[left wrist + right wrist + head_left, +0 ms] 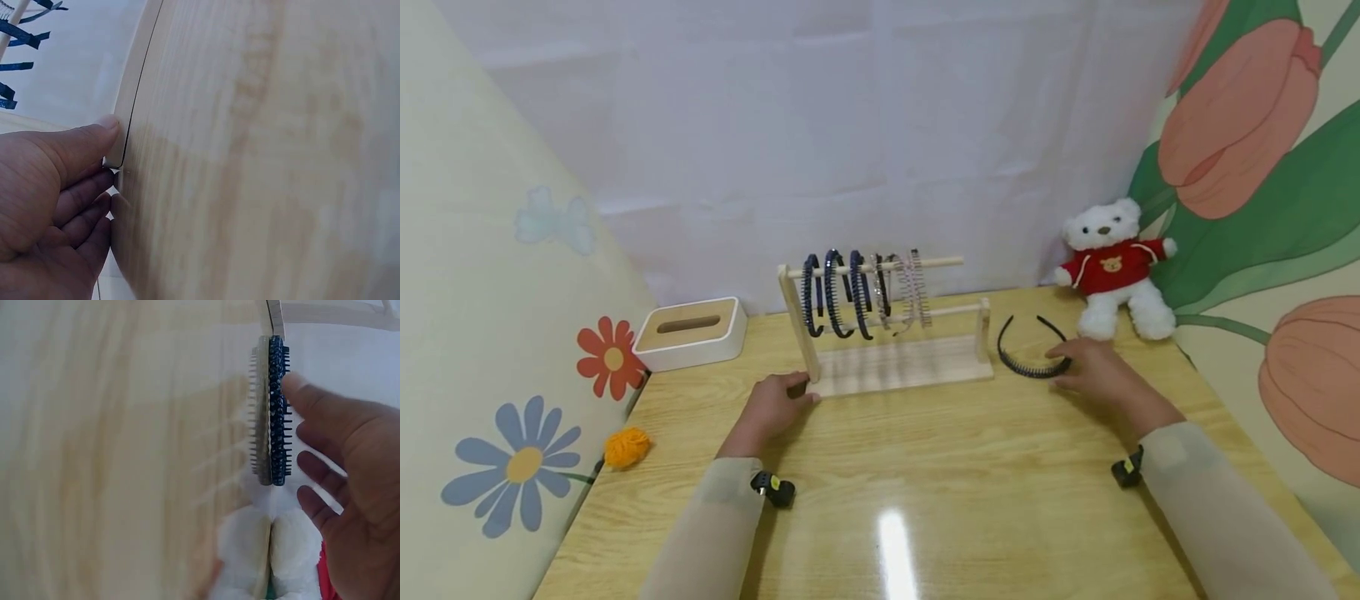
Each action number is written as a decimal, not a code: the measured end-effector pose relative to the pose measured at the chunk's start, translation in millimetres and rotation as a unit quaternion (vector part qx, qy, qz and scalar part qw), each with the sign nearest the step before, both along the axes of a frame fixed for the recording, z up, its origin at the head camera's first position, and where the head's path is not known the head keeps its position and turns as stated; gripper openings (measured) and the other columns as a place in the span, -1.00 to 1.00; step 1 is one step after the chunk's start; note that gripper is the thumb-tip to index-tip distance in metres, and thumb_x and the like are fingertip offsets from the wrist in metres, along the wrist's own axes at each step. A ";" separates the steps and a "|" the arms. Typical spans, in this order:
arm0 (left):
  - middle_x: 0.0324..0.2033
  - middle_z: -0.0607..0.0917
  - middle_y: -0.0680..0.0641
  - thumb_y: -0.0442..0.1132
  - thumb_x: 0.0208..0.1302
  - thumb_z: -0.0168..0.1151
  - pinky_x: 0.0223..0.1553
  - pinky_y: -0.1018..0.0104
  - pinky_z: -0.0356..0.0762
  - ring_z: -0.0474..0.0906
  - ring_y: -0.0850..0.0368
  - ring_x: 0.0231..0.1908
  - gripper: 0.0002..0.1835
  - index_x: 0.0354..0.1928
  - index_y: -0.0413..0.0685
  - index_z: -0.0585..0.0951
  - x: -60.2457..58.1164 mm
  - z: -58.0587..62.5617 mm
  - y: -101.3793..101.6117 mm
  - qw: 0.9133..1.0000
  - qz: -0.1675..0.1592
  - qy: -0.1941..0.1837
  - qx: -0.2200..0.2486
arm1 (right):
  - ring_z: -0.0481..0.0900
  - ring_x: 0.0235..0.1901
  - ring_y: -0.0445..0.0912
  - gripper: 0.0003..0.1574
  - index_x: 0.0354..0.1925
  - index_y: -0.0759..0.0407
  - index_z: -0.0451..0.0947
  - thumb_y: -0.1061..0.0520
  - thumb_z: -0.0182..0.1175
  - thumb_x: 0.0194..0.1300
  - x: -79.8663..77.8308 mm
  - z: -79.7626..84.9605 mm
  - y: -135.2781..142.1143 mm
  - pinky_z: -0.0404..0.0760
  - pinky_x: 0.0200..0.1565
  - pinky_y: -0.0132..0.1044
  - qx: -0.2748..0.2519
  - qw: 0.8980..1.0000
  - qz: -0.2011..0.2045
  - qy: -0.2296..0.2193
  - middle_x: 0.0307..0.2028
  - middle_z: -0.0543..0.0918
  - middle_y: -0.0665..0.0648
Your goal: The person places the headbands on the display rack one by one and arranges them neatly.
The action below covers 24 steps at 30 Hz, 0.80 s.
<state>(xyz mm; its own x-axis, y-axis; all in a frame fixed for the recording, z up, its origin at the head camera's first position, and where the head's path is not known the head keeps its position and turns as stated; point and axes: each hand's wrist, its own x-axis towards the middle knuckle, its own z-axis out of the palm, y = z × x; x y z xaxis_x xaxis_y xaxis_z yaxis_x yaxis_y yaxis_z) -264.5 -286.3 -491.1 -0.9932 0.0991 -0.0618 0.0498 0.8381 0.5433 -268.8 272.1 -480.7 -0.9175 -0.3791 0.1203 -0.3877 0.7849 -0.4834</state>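
A pale wooden headband rack (pixel 902 367) stands mid-table, with several headbands (pixel 857 292) hanging from its upper rod, dark ones at the left and lighter ones toward the right. My left hand (pixel 775 408) holds the left front corner of its base, thumb on the front and fingers curled at the end, as the left wrist view shows. Right of the rack a dark toothed headband (pixel 1033 372) lies on the table, its ends pointing away. At its right side is my right hand (pixel 1093 371), fingers loosely spread. In the right wrist view the thumb tip overlaps the headband's edge.
A white tissue box (pixel 692 354) with a wooden top stands at the back left. An orange yarn ball (pixel 627 447) lies by the left edge. A white teddy bear (pixel 1112 267) in a red sweater sits at the back right, beyond my right hand.
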 end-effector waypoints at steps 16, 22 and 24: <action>0.38 0.65 -0.35 -0.10 0.56 0.39 0.45 -0.29 0.51 0.53 -0.36 0.44 -0.43 0.48 -0.17 0.59 2.2 0.3 0.2 1.000 -0.006 0.008 -0.002 | 0.73 -0.03 0.22 -0.90 -0.14 0.26 0.82 0.35 0.42 0.39 -3.3 -3.5 -5.9 0.68 0.15 0.22 0.065 0.995 0.048 0.060 -0.16 0.84 0.20; 0.42 0.61 -0.34 -0.10 0.56 0.39 0.48 -0.30 0.46 0.48 -0.37 0.47 -0.43 0.49 -0.16 0.59 2.9 0.7 0.3 1.000 -0.005 0.004 0.001 | 0.71 0.11 0.28 -0.83 0.00 0.27 0.79 0.26 0.35 0.52 -3.0 -0.8 -12.7 0.65 0.21 0.26 -0.001 1.000 0.001 0.004 0.00 0.81 0.30; 0.42 0.61 -0.34 -0.10 0.56 0.39 0.49 -0.30 0.46 0.48 -0.37 0.48 -0.43 0.49 -0.16 0.59 3.1 1.0 0.1 1.000 -0.004 0.004 0.004 | 0.71 0.11 0.26 -0.80 0.06 0.25 0.77 0.19 0.31 0.58 -1.9 4.8 -16.8 0.68 0.16 0.21 -0.037 0.999 -0.022 -0.016 0.03 0.80 0.30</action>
<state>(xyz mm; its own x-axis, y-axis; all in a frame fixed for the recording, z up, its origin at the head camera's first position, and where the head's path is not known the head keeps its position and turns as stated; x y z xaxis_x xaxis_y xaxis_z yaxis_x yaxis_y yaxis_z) -261.4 -286.2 -490.1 -0.9929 0.1068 -0.0528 0.0605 0.8338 0.5487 -270.7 255.3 -475.9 -0.9373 -0.3287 0.1161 -0.3360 0.7628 -0.5526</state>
